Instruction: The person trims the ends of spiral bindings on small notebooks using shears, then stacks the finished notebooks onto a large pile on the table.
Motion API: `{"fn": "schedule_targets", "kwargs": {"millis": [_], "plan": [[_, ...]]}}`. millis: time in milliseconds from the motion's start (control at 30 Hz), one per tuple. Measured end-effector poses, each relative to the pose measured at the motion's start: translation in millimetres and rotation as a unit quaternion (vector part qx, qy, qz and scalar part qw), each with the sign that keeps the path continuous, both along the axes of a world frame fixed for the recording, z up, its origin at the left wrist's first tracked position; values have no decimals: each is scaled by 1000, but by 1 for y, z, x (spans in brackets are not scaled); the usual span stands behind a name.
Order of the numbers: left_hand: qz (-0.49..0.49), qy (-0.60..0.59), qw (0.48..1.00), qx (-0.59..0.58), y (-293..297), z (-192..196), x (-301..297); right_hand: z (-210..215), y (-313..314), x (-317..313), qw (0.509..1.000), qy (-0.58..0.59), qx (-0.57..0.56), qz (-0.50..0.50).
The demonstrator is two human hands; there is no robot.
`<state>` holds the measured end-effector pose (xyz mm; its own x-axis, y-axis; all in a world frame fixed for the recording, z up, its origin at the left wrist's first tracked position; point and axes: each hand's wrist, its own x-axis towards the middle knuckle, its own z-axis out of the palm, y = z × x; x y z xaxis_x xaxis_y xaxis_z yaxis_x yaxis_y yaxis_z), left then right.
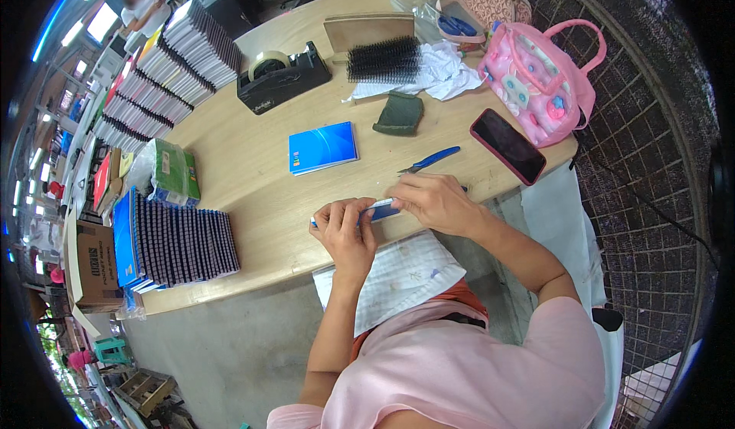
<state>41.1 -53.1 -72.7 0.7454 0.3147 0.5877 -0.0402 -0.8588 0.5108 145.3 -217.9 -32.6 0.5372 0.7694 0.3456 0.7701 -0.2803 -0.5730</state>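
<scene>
A small blue notebook (384,212) is held edge-up near the front of the table, its pale page edge facing upward. My left hand (344,228) is closed round its left part. At the right end of the notebook, the fingers of my right hand (430,201) are pinched together; what lies between the fingertips is too small to make out. Just beyond my right hand is a blue-handled cutting tool (433,159), its dark tip pointing left. Another blue notebook (324,146) lies flat farther off on the table. A white patterned cloth (409,276) covers my lap.
Beyond stand a black tape dispenser (285,81), black binding coils (383,61) and a dark green piece (400,114). Right are a phone (508,146) and pink bag (540,84). Stacked spiral notebooks (185,238), a green package (174,172) and a carton (95,260) occupy the left.
</scene>
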Motion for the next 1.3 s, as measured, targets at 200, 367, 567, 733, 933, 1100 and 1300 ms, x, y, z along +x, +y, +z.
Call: {"fn": "schedule_targets", "kwargs": {"millis": [200, 367, 567, 733, 933, 1100, 1300], "plan": [[1, 5, 1000, 8, 1, -1, -4, -9, 4, 11, 994, -106, -20, 22], [-13, 14, 1000, 0, -4, 12, -1, -33, 29, 107, 936, -263, -35, -231], [-31, 33, 999, 13, 29, 10, -12, 14, 18, 118, 995, 62, -58, 52], [-72, 31, 997, -6, 36, 8, -8, 3, 21, 77, 964, 75, -168, 191], [-76, 40, 995, -43, 35, 5, -9, 4, 24, 76, 962, 166, -119, 183], [-95, -8, 995, -43, 34, 4, -8, 8, 33, 67, 949, 175, -146, 216], [-32, -42, 998, -27, 28, 13, -9, -3, 35, 65, 959, 183, -116, 181]]}}
